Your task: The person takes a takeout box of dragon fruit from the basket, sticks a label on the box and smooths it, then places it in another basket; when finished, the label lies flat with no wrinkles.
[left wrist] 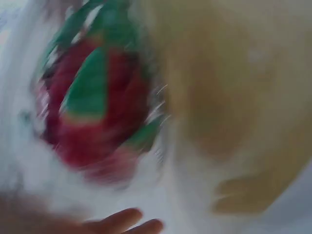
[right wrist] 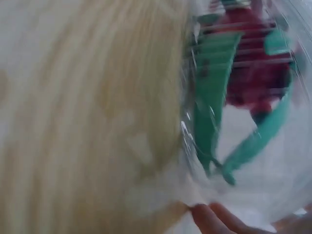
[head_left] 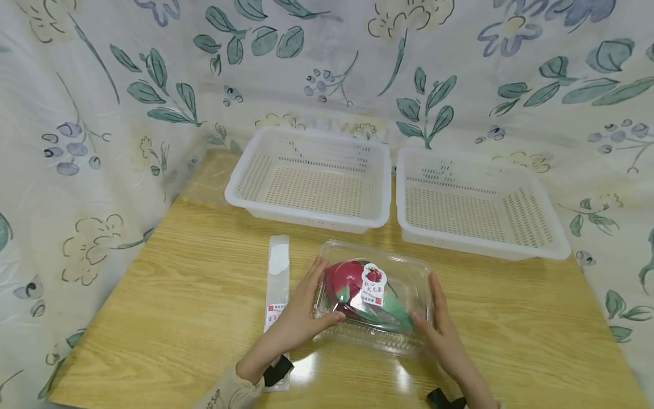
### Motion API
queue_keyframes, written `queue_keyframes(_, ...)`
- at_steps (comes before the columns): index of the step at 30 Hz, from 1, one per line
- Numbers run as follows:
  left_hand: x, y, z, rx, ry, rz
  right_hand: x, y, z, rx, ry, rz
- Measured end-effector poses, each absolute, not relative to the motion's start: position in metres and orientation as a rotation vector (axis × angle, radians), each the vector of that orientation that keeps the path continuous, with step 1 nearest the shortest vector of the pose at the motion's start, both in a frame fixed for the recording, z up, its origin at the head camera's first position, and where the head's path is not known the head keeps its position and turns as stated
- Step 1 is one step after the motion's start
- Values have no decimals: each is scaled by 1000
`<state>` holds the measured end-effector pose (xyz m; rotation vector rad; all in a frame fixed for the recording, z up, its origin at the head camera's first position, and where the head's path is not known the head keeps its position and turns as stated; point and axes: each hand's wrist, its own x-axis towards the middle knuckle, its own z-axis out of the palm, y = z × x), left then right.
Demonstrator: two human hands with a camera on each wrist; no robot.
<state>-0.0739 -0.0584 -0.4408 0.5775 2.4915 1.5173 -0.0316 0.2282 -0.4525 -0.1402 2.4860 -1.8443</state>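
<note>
A clear plastic clamshell box [head_left: 406, 267] stands near the middle of the table, with a red and green dragon fruit [head_left: 348, 282] inside. On its lid sits a white label [head_left: 374, 284] with a fruit picture and red writing. My left hand [head_left: 298, 312] grips the box's left end, thumb over the front part of the lid. At the right end my right hand [head_left: 441, 329] holds it likewise. Both wrist views are blurred; the fruit [left wrist: 83, 122] shows through the plastic in the left one, and its long green leaf tips [right wrist: 214, 92] in the right one.
Two white perforated baskets [head_left: 306, 218] [head_left: 485, 247] stand side by side behind the box. A strip of labels [head_left: 278, 278] lies left of it, partly under my left forearm. Clear plastic [head_left: 209, 176] lies at the back left corner. Floral curtain [head_left: 327, 57] surrounds the wooden table.
</note>
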Motion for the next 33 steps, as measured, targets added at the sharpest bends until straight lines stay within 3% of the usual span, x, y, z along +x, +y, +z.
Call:
queue_keyframes(12,-67,-36,-444,580,2628,1762,-32,217,-449,-38,2397,-2167)
queue_keyframes(25,-74,-20,-401,738,2591,1821,-38,241,-410,-324,2062,-2490)
queue_keyframes(33,-100,15,-365,803,2556,1768,-62,280,-372,-305,1609,-2854)
